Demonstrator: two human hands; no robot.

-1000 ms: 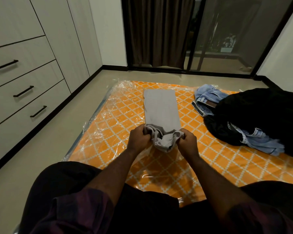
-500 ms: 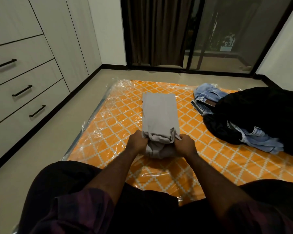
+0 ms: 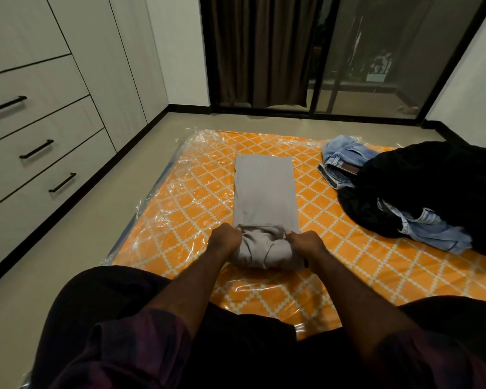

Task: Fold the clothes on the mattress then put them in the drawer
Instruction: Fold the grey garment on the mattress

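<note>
Left hand point(image 3: 225, 239) and right hand point(image 3: 306, 242) each grip the rolled near end of the grey garment point(image 3: 264, 189), centre frame, on the orange mattress point(image 3: 180, 214).

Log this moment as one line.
stage: folding grey garment on mattress | left hand: grips its rolled near end | right hand: same | waiting: jeans, black garment | drawers: closed

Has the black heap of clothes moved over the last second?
No. The black heap sits at the same place on the right side of the mattress, overlapping the same parts of the blue jeans.
</note>
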